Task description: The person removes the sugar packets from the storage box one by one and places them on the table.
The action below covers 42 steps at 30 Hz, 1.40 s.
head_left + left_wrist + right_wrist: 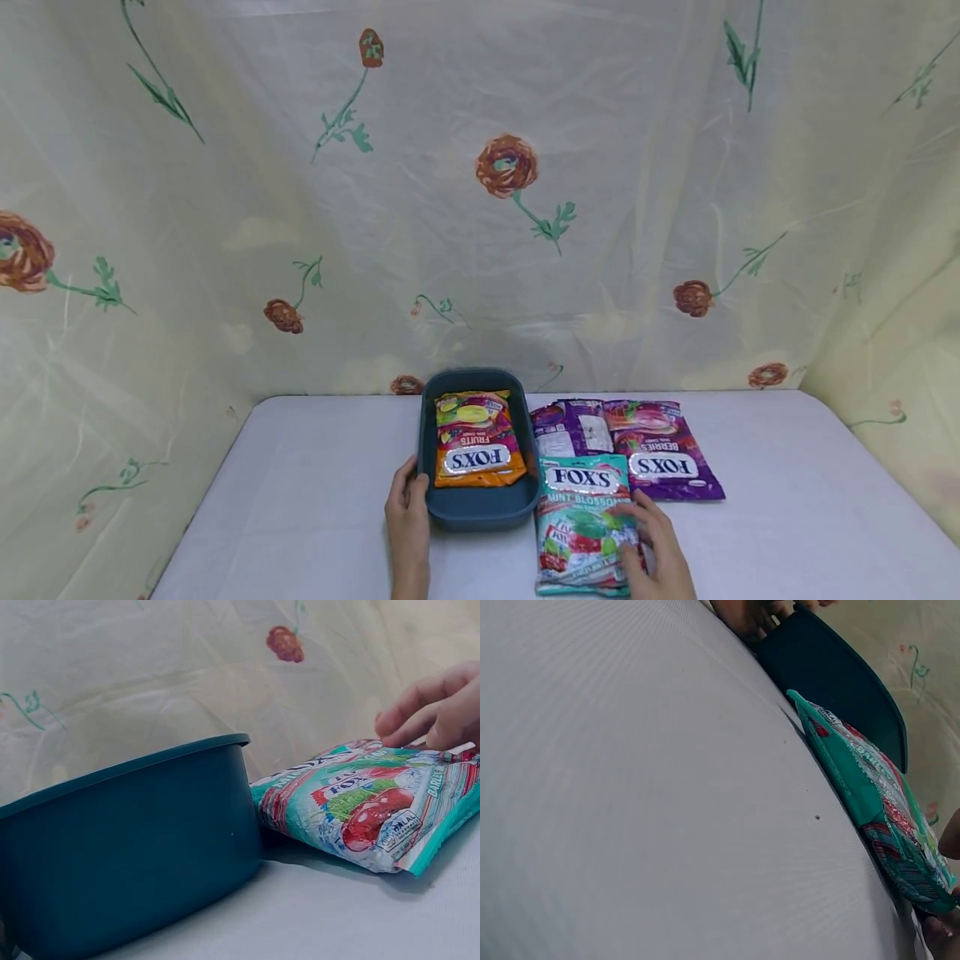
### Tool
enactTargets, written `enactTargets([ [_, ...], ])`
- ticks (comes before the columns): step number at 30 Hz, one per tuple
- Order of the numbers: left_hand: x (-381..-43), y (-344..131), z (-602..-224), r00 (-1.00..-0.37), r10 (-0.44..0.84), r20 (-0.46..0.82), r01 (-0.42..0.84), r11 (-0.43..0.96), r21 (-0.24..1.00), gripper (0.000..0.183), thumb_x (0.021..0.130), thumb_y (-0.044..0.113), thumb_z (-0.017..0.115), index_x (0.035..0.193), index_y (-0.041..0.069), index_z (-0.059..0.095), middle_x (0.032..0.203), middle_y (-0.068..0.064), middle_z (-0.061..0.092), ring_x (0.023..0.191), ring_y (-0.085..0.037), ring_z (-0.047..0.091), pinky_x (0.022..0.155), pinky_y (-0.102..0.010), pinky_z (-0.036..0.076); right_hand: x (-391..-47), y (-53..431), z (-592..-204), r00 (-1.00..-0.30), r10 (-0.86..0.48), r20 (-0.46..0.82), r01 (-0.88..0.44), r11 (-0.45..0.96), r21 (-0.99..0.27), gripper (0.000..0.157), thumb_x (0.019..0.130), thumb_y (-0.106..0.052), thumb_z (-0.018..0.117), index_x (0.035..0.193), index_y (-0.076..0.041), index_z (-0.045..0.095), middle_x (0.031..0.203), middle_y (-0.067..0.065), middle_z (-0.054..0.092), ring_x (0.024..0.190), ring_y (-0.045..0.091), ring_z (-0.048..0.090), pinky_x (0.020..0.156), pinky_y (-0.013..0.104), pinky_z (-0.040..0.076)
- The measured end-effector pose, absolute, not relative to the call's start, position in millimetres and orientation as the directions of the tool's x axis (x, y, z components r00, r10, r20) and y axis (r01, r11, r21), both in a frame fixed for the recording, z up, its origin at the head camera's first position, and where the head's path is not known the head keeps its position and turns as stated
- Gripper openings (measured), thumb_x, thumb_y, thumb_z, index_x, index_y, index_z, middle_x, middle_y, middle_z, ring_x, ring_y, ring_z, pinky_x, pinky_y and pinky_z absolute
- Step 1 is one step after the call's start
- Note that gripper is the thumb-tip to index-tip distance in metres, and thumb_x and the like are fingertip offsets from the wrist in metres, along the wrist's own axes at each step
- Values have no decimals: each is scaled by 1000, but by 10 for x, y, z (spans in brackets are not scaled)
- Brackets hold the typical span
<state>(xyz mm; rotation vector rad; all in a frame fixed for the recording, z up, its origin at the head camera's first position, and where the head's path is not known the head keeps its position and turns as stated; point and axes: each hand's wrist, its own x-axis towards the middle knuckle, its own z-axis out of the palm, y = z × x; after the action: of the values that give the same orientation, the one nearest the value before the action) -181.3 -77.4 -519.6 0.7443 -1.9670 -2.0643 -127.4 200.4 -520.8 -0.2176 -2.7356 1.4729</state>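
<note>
A dark blue-green plastic tub (480, 510) stands on the table, an orange "Fox's Fruits" candy bag (480, 437) lying inside it. My left hand (408, 508) grips the tub's left side near the front; part of that hand (754, 615) also shows at the tub in the right wrist view. Right of the tub lies a teal "Fox's Mint Blossom" candy bag (581, 525), tilted in the left wrist view (367, 802). At its right edge, my right hand (656, 546) holds the teal bag, fingers and thumb on its upper face. Its underside is hidden.
Behind the teal bag lie a purple "Fox's Berries" candy bag (660, 450) and another purple bag (570, 425), back side up and partly covered. The white table (315, 500) ends at a flowered curtain (600, 275) behind and at both sides.
</note>
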Motion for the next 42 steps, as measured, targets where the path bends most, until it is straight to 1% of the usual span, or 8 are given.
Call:
enactTargets([
  [5, -1819, -778, -5198, -852, -472, -228, -204, -102, 974, 44, 94, 22, 45, 136, 13, 49, 145, -15, 43, 137, -34, 37, 111, -52, 34, -1270, 1965, -5170, -963, 233, 135, 21, 566, -824, 44, 86, 3, 50, 128, -12, 50, 145, 6, 39, 133, 15, 34, 95, 2, 29],
  [8, -1823, -773, -5197, -851, -470, -234, -209, -106, 972, 44, 93, 23, 45, 136, 15, 49, 146, -14, 43, 136, -33, 38, 110, -52, 34, -1283, 1913, -5148, -945, 253, 208, -40, 539, -842, 44, 86, 6, 49, 126, -11, 52, 140, 2, 44, 126, -2, 34, 91, -6, 25],
  [11, -1821, -770, -5203, -849, -471, -239, -211, -110, 971, 44, 93, 23, 45, 136, 15, 49, 146, -14, 43, 135, -33, 39, 110, -52, 35, -1292, 1828, -5115, -934, 240, 266, -121, 486, -865, 43, 85, 11, 49, 124, -7, 52, 135, 1, 46, 121, -11, 33, 95, -2, 31],
  [18, -1825, -728, -5197, -845, -464, -266, -235, -125, 964, 45, 93, 24, 44, 137, 15, 48, 146, -13, 43, 135, -33, 39, 110, -52, 36, -1386, 1636, -4896, -941, 19, 338, -313, 332, -890, 42, 89, 11, 48, 129, -4, 46, 133, 10, 46, 121, 0, 44, 95, 11, 46],
  [24, -1809, -772, -5203, -852, -458, -254, -226, -117, 967, 45, 94, 23, 43, 137, 13, 47, 147, -14, 42, 135, -32, 38, 110, -51, 35, -1507, 1337, -4658, -965, -204, 166, -216, 253, -943, 46, 94, -1, 51, 133, -24, 44, 137, 3, 47, 127, 13, 45, 101, 21, 47],
  [30, -1818, -772, -5208, -859, -453, -237, -204, -122, 971, 45, 93, 22, 44, 137, 12, 48, 146, -16, 42, 135, -33, 38, 111, -52, 34, -1664, 1115, -4570, -924, -373, 88, -192, 251, -949, 46, 96, -10, 50, 139, -23, 38, 148, 6, 35, 138, 30, 33, 112, 42, 36],
  [33, -1818, -774, -5210, -858, -453, -243, -208, -127, 970, 45, 93, 23, 44, 137, 11, 48, 146, -16, 42, 135, -34, 38, 111, -52, 34, -1743, 1022, -4581, -922, -383, 62, -181, 283, -942, 48, 95, -8, 50, 139, -23, 38, 150, 8, 30, 141, 32, 28, 114, 52, 28],
  [42, -1808, -772, -5203, -859, -453, -237, -200, -130, 971, 45, 93, 23, 45, 136, 12, 49, 145, -16, 43, 134, -33, 40, 111, -52, 34, -1983, 803, -4540, -964, -265, 25, -157, 487, -859, 50, 91, -16, 54, 139, -18, 40, 150, 17, 31, 134, 39, 35, 107, 64, 30],
])
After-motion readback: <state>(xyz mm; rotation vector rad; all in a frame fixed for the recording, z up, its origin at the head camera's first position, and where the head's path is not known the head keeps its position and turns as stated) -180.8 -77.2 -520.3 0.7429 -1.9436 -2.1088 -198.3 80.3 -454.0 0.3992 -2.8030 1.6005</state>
